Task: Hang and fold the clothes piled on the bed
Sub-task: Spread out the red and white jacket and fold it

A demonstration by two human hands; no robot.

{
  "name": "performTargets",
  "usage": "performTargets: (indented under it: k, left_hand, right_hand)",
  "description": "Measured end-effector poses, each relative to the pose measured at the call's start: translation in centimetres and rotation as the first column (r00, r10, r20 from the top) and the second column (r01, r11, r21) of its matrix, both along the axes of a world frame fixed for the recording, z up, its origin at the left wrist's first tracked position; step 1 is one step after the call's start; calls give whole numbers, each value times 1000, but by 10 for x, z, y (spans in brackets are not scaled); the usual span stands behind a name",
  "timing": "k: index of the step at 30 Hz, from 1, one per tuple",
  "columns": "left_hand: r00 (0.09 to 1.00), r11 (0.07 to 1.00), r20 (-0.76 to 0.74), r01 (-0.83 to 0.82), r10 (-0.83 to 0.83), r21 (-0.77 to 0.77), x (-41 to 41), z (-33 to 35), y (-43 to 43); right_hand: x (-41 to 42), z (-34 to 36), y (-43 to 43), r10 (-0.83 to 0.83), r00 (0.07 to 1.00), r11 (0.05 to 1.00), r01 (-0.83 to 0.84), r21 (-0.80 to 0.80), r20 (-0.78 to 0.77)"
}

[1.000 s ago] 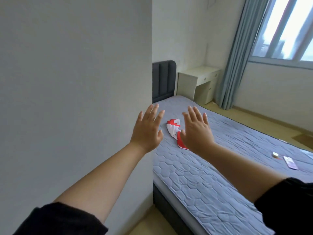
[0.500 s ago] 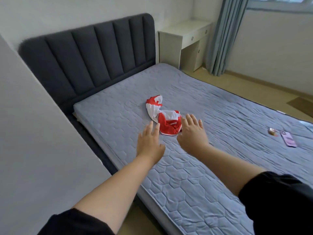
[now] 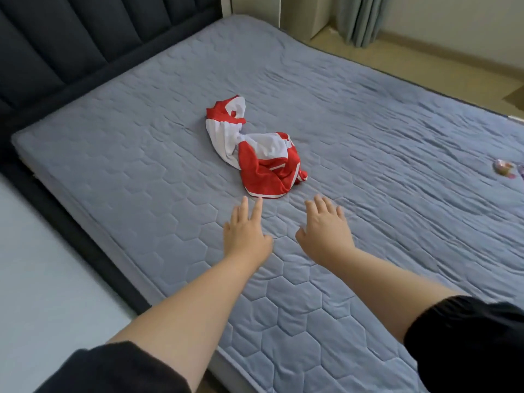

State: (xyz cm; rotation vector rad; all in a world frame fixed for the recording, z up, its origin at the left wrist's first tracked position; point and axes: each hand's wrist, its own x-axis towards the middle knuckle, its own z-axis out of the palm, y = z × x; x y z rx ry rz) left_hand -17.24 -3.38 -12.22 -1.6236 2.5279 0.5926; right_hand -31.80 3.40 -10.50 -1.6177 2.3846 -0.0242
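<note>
Two open hands reach over the grey-blue quilted bed (image 3: 136,171): left hand (image 3: 246,236) and right hand (image 3: 326,232), fingers (image 3: 258,209) straight, slightly spread, holding nothing. The crumpled red-and-white garment (image 3: 256,154) lies just beyond at twelve o'clock.

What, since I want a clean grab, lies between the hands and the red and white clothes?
Nothing visible. The left hand and right hand are open just short of the red and white clothes, with only bare mattress between. A small pink item lies far right.
</note>
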Motion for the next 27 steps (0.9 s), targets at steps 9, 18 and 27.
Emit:
performTargets:
  k: [9,18,27]
  left_hand:
    - [980,997,197,-21,5,76,0,-184,-117]
    - [921,991,369,94,-123,96,18,-304,-122]
    - [899,979,391,160,-198,128,12,-312,-133]
  right_hand:
    - [4,-165,-92,-74,995,993,68,93,71]
    - [9,-255,-167,-168,971,985,158,72,167]
    - [-31,-282,-236,-259,941,959,224,171,218]
